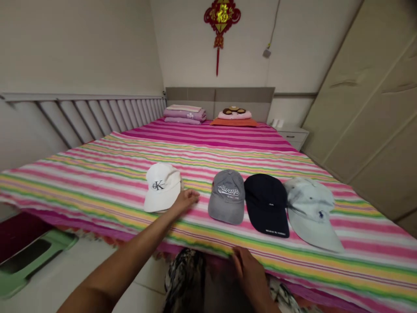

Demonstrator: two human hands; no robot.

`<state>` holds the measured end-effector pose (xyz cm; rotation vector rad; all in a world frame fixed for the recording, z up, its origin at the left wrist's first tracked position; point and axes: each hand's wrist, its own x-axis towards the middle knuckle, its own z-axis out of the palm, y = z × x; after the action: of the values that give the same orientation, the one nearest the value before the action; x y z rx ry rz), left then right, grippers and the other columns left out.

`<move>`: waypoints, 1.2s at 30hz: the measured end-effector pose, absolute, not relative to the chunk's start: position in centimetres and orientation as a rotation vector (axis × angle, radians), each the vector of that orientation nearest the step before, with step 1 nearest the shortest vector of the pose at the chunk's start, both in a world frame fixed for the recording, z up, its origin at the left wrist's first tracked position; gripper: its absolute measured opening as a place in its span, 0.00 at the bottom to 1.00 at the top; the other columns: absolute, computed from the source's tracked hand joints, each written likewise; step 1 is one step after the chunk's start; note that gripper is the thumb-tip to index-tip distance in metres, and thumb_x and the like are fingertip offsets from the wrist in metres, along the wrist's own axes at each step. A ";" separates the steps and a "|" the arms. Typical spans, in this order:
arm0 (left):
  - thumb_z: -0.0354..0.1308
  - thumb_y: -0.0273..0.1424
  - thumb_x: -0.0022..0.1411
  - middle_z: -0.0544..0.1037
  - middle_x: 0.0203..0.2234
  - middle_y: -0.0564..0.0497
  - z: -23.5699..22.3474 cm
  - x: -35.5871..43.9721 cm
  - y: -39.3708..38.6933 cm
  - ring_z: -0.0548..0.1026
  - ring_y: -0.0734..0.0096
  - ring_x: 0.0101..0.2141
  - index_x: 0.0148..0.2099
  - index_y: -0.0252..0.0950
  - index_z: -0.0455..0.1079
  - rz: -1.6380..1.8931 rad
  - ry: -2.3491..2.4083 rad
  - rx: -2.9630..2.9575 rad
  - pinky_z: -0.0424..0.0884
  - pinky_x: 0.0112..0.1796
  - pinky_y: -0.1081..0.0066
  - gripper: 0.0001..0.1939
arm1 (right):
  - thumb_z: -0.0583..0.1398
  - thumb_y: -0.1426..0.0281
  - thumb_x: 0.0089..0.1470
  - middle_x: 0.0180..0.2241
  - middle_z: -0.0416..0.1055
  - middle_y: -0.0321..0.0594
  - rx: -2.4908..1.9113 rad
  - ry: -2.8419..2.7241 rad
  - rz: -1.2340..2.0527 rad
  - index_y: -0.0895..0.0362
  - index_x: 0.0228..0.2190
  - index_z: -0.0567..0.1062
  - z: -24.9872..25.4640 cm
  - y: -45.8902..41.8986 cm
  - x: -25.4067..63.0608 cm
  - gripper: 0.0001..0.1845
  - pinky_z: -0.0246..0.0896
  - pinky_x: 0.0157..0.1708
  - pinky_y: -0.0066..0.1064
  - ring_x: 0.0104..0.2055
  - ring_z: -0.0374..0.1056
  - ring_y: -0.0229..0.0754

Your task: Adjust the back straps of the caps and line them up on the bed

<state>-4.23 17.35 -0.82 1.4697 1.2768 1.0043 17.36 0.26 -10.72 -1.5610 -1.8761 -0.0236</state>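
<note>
Four caps lie in a row on a striped bed [97, 174]: a white cap [162, 187] with black letters, a grey cap [227, 195], a dark navy cap [267, 203] and a pale blue cap [309, 211]. My left hand [186, 201] reaches over the bed and rests right beside the white cap's right edge, fingers loosely curled, with nothing visibly in them. My right hand [249, 267] hangs low at the bed's near edge, fingers bent down against the sheet's hem; I cannot see if it grips anything.
Folded purple bedding [185, 114] and a pink pillow stack [234, 116] sit by the headboard. A nightstand [293, 134] stands at the back right, next to a wardrobe [374, 108]. A green stool [29, 256] stands on the floor at left.
</note>
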 end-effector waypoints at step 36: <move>0.60 0.34 0.49 0.61 0.07 0.59 -5.9 -17.3 13.2 0.62 0.80 0.09 0.20 0.34 0.56 1.517 1.322 0.164 0.57 0.10 0.82 0.16 | 0.50 0.72 0.51 0.25 0.74 0.38 -1.666 -2.052 0.498 0.53 0.27 0.72 -13.5 -4.5 14.0 0.11 0.58 0.26 0.26 0.27 0.70 0.40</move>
<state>-17.34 13.20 -5.92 0.1643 1.3216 1.5165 14.01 -4.50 -13.54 -1.6661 -2.0524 0.4984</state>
